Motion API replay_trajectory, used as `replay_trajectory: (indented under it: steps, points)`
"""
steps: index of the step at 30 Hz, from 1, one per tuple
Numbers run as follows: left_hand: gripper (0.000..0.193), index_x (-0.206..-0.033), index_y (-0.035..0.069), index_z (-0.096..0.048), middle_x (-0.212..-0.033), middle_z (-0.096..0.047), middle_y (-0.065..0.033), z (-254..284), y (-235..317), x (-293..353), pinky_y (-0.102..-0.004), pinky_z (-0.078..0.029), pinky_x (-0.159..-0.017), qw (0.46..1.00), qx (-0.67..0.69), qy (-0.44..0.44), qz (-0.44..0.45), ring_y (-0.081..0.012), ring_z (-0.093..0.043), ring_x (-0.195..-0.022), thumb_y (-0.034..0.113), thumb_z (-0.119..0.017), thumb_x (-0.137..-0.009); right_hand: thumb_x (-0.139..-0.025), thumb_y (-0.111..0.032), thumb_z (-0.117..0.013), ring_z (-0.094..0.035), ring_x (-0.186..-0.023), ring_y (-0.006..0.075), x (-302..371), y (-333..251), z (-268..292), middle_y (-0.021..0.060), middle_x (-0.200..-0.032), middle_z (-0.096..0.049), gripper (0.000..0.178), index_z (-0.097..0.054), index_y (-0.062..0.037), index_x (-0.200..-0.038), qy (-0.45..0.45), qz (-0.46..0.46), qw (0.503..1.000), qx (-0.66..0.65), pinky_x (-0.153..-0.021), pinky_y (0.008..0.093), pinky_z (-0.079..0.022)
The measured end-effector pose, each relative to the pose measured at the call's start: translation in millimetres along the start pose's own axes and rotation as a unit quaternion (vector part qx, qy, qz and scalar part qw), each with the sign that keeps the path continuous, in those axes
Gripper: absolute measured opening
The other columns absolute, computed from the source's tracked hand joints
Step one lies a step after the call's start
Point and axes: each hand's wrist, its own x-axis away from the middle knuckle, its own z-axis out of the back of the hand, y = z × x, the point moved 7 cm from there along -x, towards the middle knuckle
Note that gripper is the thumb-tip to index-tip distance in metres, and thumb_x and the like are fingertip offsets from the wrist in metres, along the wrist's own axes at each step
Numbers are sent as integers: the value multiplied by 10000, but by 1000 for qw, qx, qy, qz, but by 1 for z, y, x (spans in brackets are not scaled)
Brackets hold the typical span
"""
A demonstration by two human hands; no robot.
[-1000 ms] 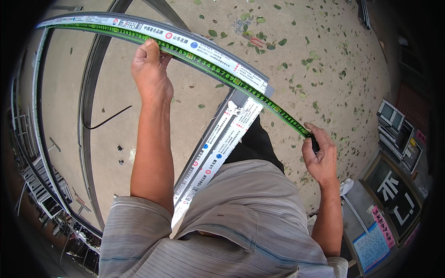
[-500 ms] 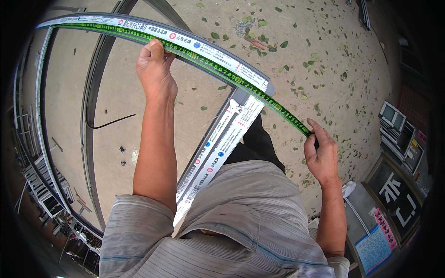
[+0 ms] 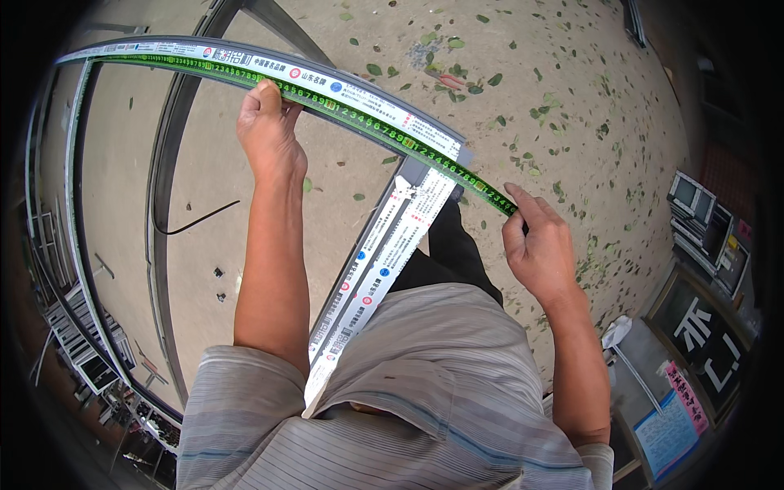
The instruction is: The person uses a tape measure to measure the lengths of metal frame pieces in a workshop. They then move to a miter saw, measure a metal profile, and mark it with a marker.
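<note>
A: Where's the green tape point(image 3: 369, 123)?
B: Laid along the top bar point(image 3: 351, 87) of the grey frame, on the wearer's side of its white printed film. Right end runs past the corner, out over the floor point(image 3: 482, 269).
A: Left hand point(image 3: 272, 135)?
B: Fingers closed on tape and bar, left of the corner. Thumb on top, other fingers mostly hidden under.
A: Right hand point(image 3: 541, 249)?
B: Gripping the tape's free-hanging right part, well clear of the bar. Index finger along the tape, thumb below. Can't see a case, palm hides that.
A: Rest of the frame?
B: Side bar point(image 3: 384, 253), also white film, slants from the corner down to the wearer's striped shirt point(image 3: 408, 392).
A: Around it?
B: Red-handled pliers point(image 3: 450, 81) and green leaves point(image 3: 547, 102) on the floor beyond the bar. Thin black strip point(image 3: 200, 219) left of the left forearm. Dark signboard point(image 3: 702, 339) far right.
</note>
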Motion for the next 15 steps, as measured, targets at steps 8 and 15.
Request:
replay_trajectory:
  steps: [8,15]
  points:
    - [188,-1241,38,-670,-1164,-745,-69,0,-2,-1,-467,-537,-1117,1000,10,-5,-4,-201,-711,-1098,196,-647,-1140,-969,-100,-636,-753,-968,469,-21,-30,-14,276,-1073,-764,408,-742,23,-1344,-12,12,999,31,-900,535,-615]
    - [174,-1229,49,-674,-1151,-754,-64,2,-3,-1,-450,-548,-1094,1000,15,1,-5,-193,-717,-1087,193,-655,-1134,-973,-105,-636,-756,-969,468,-23,-33,-14,278,-1083,-766,407,-735,23,-1346,-13,6,999,41,-903,538,-613]
